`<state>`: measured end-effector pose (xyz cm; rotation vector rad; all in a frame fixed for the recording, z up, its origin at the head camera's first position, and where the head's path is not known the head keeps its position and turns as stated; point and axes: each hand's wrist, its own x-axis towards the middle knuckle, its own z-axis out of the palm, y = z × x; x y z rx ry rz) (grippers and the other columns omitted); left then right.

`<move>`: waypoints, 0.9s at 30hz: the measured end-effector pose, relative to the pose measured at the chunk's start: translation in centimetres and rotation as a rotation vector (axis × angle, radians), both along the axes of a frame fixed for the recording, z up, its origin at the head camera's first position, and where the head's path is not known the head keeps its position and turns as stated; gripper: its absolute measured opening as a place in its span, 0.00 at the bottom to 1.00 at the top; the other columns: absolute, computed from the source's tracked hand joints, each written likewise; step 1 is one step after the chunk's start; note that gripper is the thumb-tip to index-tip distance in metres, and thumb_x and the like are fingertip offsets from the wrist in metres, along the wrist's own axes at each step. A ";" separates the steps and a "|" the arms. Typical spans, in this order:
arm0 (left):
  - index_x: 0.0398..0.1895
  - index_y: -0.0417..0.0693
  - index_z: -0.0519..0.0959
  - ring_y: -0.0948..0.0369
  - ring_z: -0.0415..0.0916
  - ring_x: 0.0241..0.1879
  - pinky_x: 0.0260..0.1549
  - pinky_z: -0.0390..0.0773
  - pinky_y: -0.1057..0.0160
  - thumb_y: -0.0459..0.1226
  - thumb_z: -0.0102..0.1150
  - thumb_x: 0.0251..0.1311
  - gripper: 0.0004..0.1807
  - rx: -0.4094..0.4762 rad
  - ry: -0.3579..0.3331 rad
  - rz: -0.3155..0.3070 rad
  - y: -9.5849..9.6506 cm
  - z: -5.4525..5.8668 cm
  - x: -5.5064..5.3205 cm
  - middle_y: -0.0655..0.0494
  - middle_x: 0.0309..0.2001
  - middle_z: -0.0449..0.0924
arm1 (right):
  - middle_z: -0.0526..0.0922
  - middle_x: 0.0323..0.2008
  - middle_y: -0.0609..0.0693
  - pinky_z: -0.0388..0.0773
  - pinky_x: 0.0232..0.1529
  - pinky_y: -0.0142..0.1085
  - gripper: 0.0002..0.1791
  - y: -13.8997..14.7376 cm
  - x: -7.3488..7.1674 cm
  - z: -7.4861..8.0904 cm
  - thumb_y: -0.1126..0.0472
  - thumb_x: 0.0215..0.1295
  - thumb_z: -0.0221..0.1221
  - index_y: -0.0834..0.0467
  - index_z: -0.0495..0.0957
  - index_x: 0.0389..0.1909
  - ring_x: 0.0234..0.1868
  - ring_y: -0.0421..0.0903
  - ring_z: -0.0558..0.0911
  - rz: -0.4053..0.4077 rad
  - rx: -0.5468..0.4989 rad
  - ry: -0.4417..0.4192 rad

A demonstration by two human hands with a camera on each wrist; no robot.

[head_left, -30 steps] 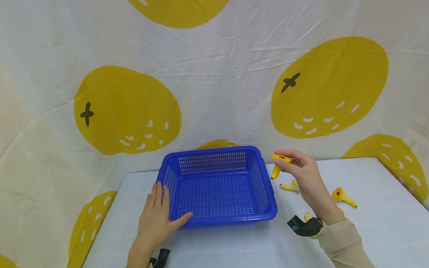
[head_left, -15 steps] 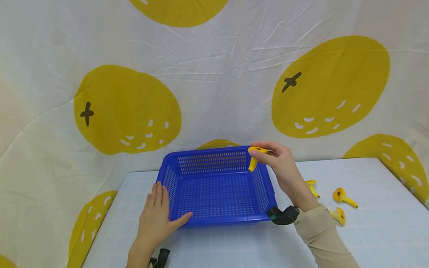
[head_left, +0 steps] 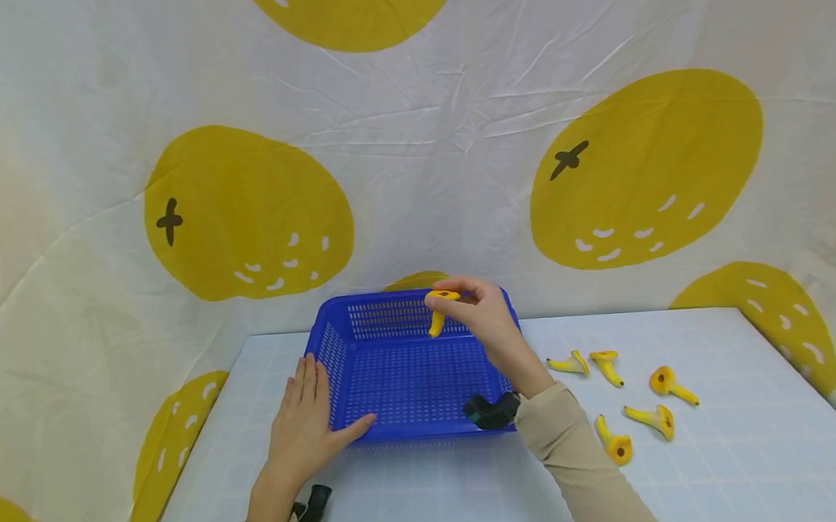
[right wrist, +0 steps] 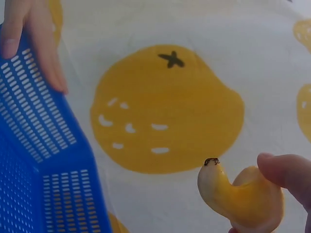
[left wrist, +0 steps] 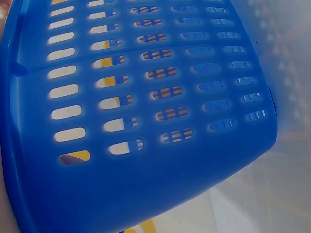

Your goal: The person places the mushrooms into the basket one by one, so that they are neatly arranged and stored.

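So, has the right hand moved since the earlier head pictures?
Yes, left. Judged against the basket in the head view, the right hand has gone from beyond its right edge to across its far wall, holding a mushroom.

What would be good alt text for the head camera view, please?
A person's right hand holds a yellow mushroom over a blue basket, while the left hand rests on the basket's left side. Five more mushrooms lie on the table to the right. Behind is a patterned cloth.
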<state>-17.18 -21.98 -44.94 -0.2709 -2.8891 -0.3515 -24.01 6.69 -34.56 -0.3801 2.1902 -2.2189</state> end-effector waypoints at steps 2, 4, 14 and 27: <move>0.73 0.24 0.50 0.39 0.35 0.76 0.72 0.44 0.41 0.73 0.55 0.52 0.68 0.001 0.000 0.003 0.0 0.0 0.0 0.29 0.76 0.40 | 0.79 0.50 0.54 0.76 0.51 0.45 0.17 -0.8 -0.2 -0.5 0.57 0.61 0.68 0.59 0.83 0.50 0.44 0.50 0.79 0.015 0.007 -0.015; 0.74 0.24 0.50 0.39 0.35 0.76 0.72 0.44 0.41 0.73 0.55 0.51 0.68 0.001 -0.003 0.004 0.1 0.0 -0.1 0.29 0.76 0.40 | 0.80 0.47 0.54 0.75 0.50 0.45 0.16 -1.4 -0.5 -1.0 0.57 0.62 0.68 0.58 0.83 0.49 0.44 0.50 0.79 0.028 0.028 -0.027; 0.74 0.24 0.50 0.39 0.37 0.76 0.72 0.44 0.40 0.74 0.54 0.52 0.68 -0.016 -0.005 0.006 0.2 -0.3 -0.2 0.30 0.76 0.40 | 0.83 0.50 0.51 0.76 0.51 0.46 0.17 -4.1 -2.2 -3.4 0.55 0.62 0.68 0.59 0.84 0.49 0.50 0.50 0.79 0.103 0.124 -0.076; 0.73 0.23 0.51 0.39 0.36 0.76 0.72 0.45 0.40 0.73 0.55 0.52 0.67 -0.012 0.005 -0.001 0.0 -0.1 -0.1 0.29 0.76 0.42 | 0.83 0.46 0.52 0.72 0.59 0.52 0.20 -6.7 -4.3 -6.2 0.54 0.60 0.69 0.62 0.83 0.49 0.52 0.52 0.78 0.188 0.307 -0.098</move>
